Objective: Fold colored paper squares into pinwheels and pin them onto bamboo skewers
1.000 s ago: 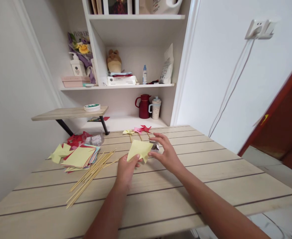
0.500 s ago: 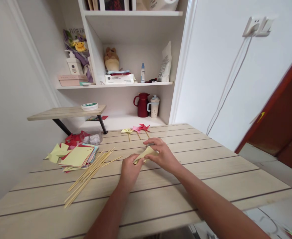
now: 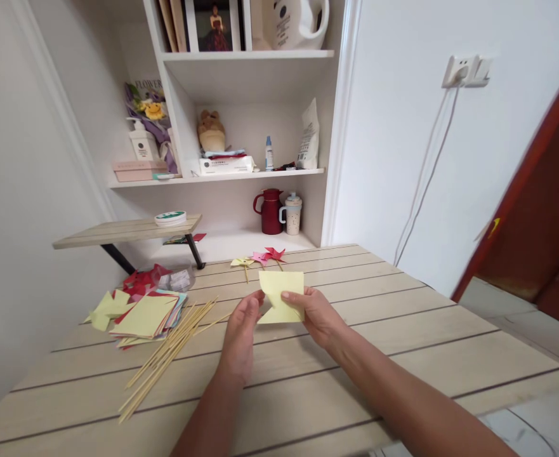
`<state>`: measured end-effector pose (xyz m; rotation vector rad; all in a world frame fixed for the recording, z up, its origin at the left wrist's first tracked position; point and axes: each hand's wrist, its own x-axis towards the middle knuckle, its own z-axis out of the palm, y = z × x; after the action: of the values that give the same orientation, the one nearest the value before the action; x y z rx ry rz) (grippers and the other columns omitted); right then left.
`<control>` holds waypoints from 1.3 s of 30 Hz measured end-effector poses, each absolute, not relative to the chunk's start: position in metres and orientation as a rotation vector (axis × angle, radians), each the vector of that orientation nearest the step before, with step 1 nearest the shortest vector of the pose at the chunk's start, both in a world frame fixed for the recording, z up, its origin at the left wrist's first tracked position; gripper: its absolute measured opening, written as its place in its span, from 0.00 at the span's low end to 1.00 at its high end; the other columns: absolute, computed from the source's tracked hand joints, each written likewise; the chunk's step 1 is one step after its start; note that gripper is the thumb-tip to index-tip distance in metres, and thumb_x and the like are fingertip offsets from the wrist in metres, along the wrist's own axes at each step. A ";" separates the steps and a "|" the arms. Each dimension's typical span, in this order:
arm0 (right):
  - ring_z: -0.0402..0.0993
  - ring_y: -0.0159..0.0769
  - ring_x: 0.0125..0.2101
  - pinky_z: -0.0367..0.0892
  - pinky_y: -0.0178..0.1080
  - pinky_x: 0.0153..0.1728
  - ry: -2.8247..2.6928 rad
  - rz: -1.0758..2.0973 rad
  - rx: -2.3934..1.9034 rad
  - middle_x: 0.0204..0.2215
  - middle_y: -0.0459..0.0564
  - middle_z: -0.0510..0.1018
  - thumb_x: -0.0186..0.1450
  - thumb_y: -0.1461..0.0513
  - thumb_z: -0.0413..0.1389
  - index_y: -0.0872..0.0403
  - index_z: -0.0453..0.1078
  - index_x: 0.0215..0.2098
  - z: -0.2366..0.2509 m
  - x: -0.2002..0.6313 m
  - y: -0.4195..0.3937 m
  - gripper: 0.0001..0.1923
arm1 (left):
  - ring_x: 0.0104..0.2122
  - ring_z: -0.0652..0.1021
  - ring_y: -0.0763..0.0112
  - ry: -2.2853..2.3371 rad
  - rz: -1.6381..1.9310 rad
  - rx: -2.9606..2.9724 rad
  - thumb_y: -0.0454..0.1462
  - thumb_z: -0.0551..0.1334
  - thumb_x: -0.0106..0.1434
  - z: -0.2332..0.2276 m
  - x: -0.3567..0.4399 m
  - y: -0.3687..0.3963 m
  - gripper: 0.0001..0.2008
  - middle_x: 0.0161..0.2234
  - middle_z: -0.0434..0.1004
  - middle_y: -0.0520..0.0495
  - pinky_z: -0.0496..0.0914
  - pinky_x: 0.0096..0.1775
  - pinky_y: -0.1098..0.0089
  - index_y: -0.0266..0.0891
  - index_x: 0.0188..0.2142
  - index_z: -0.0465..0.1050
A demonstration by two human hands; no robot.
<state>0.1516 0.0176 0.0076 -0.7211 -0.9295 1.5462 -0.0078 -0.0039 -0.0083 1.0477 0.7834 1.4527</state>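
A pale yellow square of paper [image 3: 286,311] is held up over the table, its face toward me, with a notch or bent part at its left edge. My right hand [image 3: 320,314] pinches its right side, thumb on the front and fingers behind. My left hand [image 3: 242,333] is beside the left edge, loosely curled with thumb and fingers apart; whether its fingertips touch the paper I cannot tell. Beyond the paper lie a yellow pinwheel [image 3: 242,261], a pink pinwheel [image 3: 260,258] and a red pinwheel [image 3: 275,254] on sticks.
Several thin wooden sticks [image 3: 169,355] lie left of my hands. Next to them are a stack of coloured paper squares [image 3: 146,316], cut yellow paper [image 3: 105,310] and a clear container [image 3: 181,278]. A small raised stand [image 3: 117,232] and a shelf with a red jug [image 3: 271,212] are behind.
The yellow paper, folded between both hands before, is now opened flat and upright. My right hand has shifted to its right side, and my left hand has drawn back to the left. The view has tilted up.
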 end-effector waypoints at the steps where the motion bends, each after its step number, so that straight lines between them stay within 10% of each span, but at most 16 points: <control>1: 0.79 0.40 0.30 0.70 0.40 0.37 -0.935 1.541 -0.734 0.32 0.55 0.85 0.46 0.58 0.72 0.58 0.81 0.36 0.007 0.150 0.017 0.20 | 0.55 0.74 0.55 0.757 1.438 1.042 0.51 0.67 0.60 -0.007 -0.006 -0.005 0.24 0.53 0.78 0.37 0.65 0.55 0.61 0.38 0.49 0.77; 11: 0.78 0.38 0.27 0.70 0.39 0.33 -0.960 1.528 -0.793 0.27 0.52 0.84 0.45 0.59 0.73 0.58 0.80 0.31 0.002 0.139 0.013 0.17 | 0.38 0.81 0.60 0.869 1.393 0.973 0.43 0.75 0.51 -0.011 -0.004 -0.008 0.16 0.36 0.84 0.40 0.71 0.46 0.64 0.34 0.36 0.81; 30: 0.79 0.40 0.29 0.72 0.41 0.36 -1.005 1.542 -0.819 0.32 0.53 0.84 0.47 0.59 0.72 0.57 0.78 0.34 -0.004 0.137 0.013 0.18 | 0.37 0.82 0.61 0.878 1.337 0.869 0.44 0.75 0.49 -0.014 -0.006 -0.006 0.21 0.38 0.85 0.40 0.73 0.40 0.66 0.35 0.39 0.81; 39: 0.78 0.40 0.39 0.69 0.46 0.48 -1.276 1.331 -0.743 0.37 0.46 0.82 0.60 0.54 0.64 0.45 0.55 0.61 0.008 0.148 0.008 0.35 | 0.39 0.82 0.62 0.880 1.433 0.708 0.42 0.75 0.50 -0.014 -0.018 -0.001 0.21 0.39 0.85 0.41 0.73 0.40 0.68 0.35 0.42 0.80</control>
<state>0.1483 0.0081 0.0076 -0.7425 -1.2764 1.3309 -0.0176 -0.0009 -0.0135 0.7080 0.8803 1.4330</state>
